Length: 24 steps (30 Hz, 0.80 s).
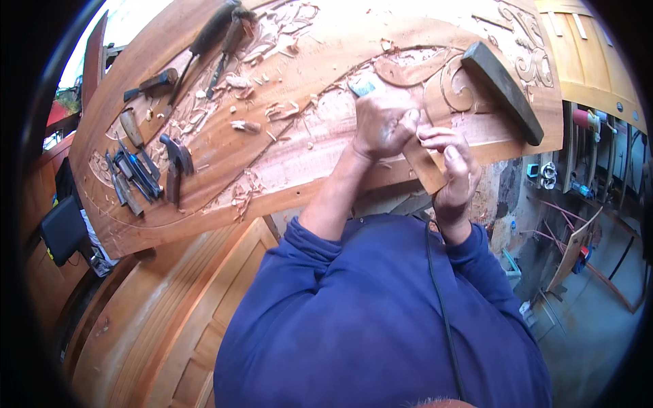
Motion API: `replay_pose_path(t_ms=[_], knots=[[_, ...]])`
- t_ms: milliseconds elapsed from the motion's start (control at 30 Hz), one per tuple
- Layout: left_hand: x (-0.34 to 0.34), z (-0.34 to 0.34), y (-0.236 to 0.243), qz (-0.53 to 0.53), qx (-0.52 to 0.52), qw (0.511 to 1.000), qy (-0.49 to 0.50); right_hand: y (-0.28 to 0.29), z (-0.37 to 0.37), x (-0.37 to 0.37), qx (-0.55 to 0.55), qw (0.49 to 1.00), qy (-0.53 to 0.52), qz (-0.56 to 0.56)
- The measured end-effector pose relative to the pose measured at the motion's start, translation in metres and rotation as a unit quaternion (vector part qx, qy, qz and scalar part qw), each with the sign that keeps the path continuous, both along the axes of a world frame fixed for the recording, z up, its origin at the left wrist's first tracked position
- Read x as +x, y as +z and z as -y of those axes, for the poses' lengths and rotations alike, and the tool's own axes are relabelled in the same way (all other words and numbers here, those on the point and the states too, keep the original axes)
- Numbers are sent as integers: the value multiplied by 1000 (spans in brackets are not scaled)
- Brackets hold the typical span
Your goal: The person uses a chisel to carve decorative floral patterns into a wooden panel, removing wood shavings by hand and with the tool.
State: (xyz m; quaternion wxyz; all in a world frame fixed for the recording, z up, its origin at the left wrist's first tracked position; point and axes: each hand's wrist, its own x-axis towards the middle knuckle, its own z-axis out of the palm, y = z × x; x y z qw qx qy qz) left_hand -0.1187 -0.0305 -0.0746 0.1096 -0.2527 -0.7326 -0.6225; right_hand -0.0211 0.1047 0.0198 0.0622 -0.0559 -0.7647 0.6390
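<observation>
My left hand (386, 126) is closed into a fist above the near edge of a carved wooden panel (272, 160). A small pale-blue piece (365, 84) shows just past its knuckles; whether the fist holds it I cannot tell. Close beside it, my right hand (457, 168) is closed on a flat strip of brown wood (426, 167). The strip's upper end meets the left fist, and the fingers of both hands nearly touch there. Scroll carving (457, 85) lies in the panel just beyond the hands.
A long dark stone-like block (502, 92) rests on the panel's right. At the left lie several chisels (132, 178), a hammer (178, 158), a small plane-like tool (153, 84) and long-handled tools (216, 30). Wood shavings (241, 194) are scattered about. A panelled wooden door (224, 299) stands below left.
</observation>
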Motion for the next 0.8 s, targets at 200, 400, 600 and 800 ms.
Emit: replay_pose_path(t_ms=[200, 400, 600, 800], knots=[[15, 14, -4, 6, -54, 998, -25, 24, -36, 54, 136, 991, 11, -18], [-4, 19, -2, 21, -32, 998, -44, -11, 6, 10, 42, 999, 16, -18], [1, 30, 0, 16, -98, 994, -47, 2, -3, 42, 56, 997, -30, -39], [-9, 31, -10, -15, -48, 998, -27, -10, 30, -8, -45, 998, -7, -44]])
